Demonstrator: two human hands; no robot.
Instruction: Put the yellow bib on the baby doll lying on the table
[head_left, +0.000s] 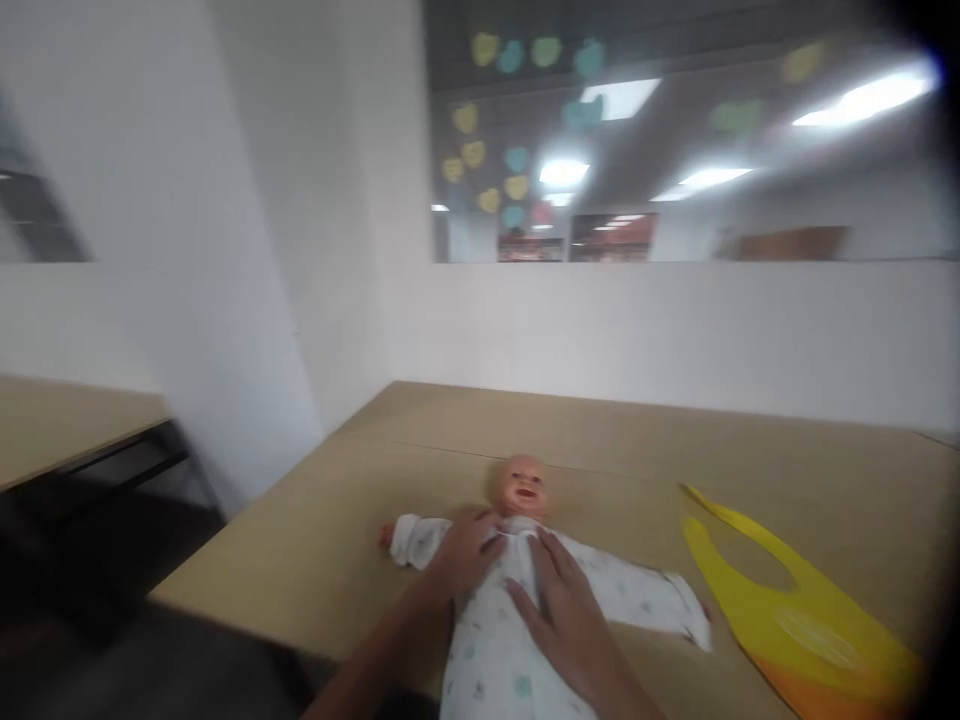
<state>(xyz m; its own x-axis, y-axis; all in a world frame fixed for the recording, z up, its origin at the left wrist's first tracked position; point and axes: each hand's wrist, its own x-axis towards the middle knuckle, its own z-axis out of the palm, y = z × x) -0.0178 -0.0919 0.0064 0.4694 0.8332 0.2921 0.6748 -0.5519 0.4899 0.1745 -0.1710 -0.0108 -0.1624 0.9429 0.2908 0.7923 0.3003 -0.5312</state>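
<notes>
A baby doll (pixel 523 487) lies on its back on the table, head toward the far side and both arms spread. It wears a white sleepsuit (pixel 484 650) with small printed figures. My left hand (pixel 466 552) rests on the doll's chest near the collar, its fingers slightly bent and apart. Flat against the other side of the chest lies my right hand (pixel 566 615), thumb spread away from the fingers. Motion blurs the fingertips a little. Both hands touch the sleepsuit, and part of its front is hidden under them.
A yellow bib (pixel 795 600) with an orange lower edge lies right of the doll on the wooden table (pixel 300 560). White walls (pixel 675 330) and a window with heart-shaped notes stand behind. Another table (pixel 75 415) is at the left, across a gap.
</notes>
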